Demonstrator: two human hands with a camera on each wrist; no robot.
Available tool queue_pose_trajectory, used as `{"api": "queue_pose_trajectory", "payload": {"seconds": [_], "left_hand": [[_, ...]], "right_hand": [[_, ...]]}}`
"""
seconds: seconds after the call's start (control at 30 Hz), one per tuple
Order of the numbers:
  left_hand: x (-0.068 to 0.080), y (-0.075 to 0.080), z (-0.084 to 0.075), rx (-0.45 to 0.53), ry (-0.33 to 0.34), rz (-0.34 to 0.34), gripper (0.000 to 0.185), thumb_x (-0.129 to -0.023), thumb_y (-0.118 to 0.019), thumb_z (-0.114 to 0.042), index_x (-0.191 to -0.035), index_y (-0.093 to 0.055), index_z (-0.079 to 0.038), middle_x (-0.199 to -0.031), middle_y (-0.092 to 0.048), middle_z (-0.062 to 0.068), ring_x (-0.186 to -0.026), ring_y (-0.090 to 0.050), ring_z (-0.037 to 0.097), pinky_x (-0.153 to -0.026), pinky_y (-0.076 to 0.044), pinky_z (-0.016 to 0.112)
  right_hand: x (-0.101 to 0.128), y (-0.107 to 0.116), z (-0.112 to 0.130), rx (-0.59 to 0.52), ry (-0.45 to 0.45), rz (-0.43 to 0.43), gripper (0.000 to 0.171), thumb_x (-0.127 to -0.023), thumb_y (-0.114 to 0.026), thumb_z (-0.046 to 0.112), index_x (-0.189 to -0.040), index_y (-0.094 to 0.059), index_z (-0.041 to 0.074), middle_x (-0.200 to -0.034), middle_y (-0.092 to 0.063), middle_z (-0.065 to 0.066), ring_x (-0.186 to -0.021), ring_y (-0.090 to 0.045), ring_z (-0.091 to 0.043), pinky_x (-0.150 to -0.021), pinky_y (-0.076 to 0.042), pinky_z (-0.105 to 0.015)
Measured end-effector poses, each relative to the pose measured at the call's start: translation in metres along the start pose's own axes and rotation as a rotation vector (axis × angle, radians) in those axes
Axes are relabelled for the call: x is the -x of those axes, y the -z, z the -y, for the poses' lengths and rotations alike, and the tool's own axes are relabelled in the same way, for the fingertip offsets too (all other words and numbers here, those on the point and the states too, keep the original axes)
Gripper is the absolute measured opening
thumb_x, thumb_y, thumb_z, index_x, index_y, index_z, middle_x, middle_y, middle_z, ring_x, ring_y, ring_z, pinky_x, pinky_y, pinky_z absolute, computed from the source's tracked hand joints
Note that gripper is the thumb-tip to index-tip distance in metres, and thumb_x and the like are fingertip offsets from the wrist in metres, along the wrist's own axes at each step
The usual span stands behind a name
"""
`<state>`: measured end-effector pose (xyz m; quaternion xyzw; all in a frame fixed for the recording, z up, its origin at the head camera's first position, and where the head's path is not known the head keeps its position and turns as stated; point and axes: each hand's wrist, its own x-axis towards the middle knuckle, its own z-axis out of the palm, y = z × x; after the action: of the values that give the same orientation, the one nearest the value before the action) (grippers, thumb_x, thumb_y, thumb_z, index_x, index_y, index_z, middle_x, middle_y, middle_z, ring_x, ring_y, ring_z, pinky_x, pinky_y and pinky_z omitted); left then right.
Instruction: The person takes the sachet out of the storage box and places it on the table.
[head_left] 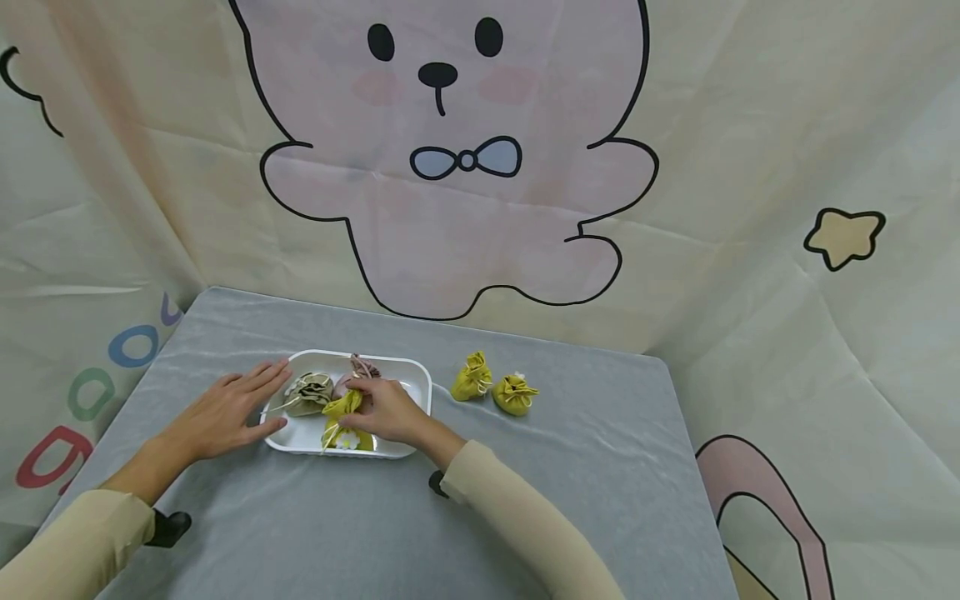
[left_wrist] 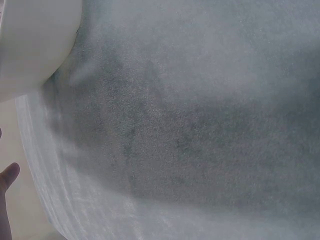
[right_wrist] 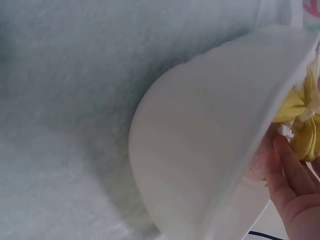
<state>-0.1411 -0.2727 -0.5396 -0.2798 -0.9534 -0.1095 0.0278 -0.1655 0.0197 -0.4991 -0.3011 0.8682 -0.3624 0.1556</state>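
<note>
A white tray [head_left: 420,377] sits on the grey table and holds three small drawstring pouches: a beige one [head_left: 309,393], a pink one [head_left: 363,371] and a yellow one [head_left: 343,418]. My right hand [head_left: 386,411] pinches the neck of the yellow pouch inside the tray. In the right wrist view the tray's white wall [right_wrist: 200,150] fills the frame, with the yellow pouch [right_wrist: 302,120] beside my fingers [right_wrist: 290,175]. My left hand [head_left: 228,408] lies flat with straight fingers against the tray's left rim.
Two more yellow pouches [head_left: 472,377] [head_left: 513,393] lie on the grey tablecloth [head_left: 525,483] right of the tray. A printed cartoon backdrop stands behind the table. The left wrist view shows grey cloth [left_wrist: 190,125] and the tray's corner [left_wrist: 35,45].
</note>
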Motion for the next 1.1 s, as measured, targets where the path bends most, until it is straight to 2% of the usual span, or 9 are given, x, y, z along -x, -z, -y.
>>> {"api": "queue_pose_trajectory", "payload": {"seconds": [0.07,0.17,0.33,0.6,0.9,1.1], "left_hand": [[0.000,0.001,0.000,-0.001,0.005,0.012,0.079,-0.088,-0.069,-0.048,-0.148,-0.045,-0.002,-0.154,-0.041,0.018,-0.137,-0.042,0.040,-0.099,-0.038,0.064],[0.000,0.003,0.000,0.001,0.017,0.034,0.080,-0.089,-0.068,-0.049,-0.149,-0.044,-0.002,-0.155,-0.040,0.018,-0.138,-0.040,0.040,-0.100,-0.037,0.064],[0.000,0.003,0.000,0.006,0.023,0.042,0.080,-0.089,-0.067,-0.049,-0.149,-0.043,-0.002,-0.155,-0.039,0.018,-0.138,-0.040,0.040,-0.101,-0.037,0.064],[0.000,0.002,0.001,0.009,0.018,0.039,0.079,-0.090,-0.067,-0.049,-0.150,-0.043,-0.003,-0.156,-0.038,0.017,-0.138,-0.040,0.039,-0.101,-0.036,0.064],[-0.001,0.000,0.001,0.014,0.015,0.017,0.079,-0.089,-0.068,-0.049,-0.149,-0.044,-0.004,-0.155,-0.040,0.016,-0.138,-0.041,0.038,-0.101,-0.037,0.064],[-0.001,0.001,0.001,0.011,0.018,0.030,0.079,-0.090,-0.067,-0.049,-0.150,-0.043,-0.004,-0.156,-0.039,0.016,-0.138,-0.041,0.039,-0.101,-0.036,0.064]], "right_hand": [[-0.002,-0.002,0.001,-0.014,0.026,0.002,0.034,-0.084,-0.081,0.021,-0.114,-0.068,0.012,-0.096,-0.065,0.004,-0.079,-0.059,-0.019,-0.063,-0.039,-0.013],[-0.004,-0.003,0.004,-0.025,0.051,0.008,0.029,-0.084,-0.081,0.018,-0.108,-0.066,0.013,-0.094,-0.063,0.004,-0.079,-0.059,-0.024,-0.060,-0.038,-0.012],[-0.006,-0.003,0.009,0.001,0.026,0.014,0.035,-0.084,-0.082,0.019,-0.114,-0.067,0.010,-0.101,-0.063,0.007,-0.083,-0.061,-0.018,-0.063,-0.041,-0.012],[-0.008,-0.006,0.011,0.075,-0.022,-0.008,0.050,-0.084,-0.082,0.025,-0.127,-0.065,0.007,-0.118,-0.068,0.002,-0.089,-0.060,-0.005,-0.071,-0.042,-0.010],[-0.011,-0.010,0.008,0.105,0.018,-0.008,0.045,-0.085,-0.081,0.026,-0.124,-0.068,0.010,-0.120,-0.069,0.000,-0.101,-0.057,0.002,-0.087,-0.043,-0.012],[-0.012,-0.011,0.007,0.122,0.049,-0.018,0.040,-0.084,-0.082,0.025,-0.120,-0.070,0.009,-0.117,-0.069,0.002,-0.100,-0.058,0.002,-0.087,-0.042,-0.011]]}}
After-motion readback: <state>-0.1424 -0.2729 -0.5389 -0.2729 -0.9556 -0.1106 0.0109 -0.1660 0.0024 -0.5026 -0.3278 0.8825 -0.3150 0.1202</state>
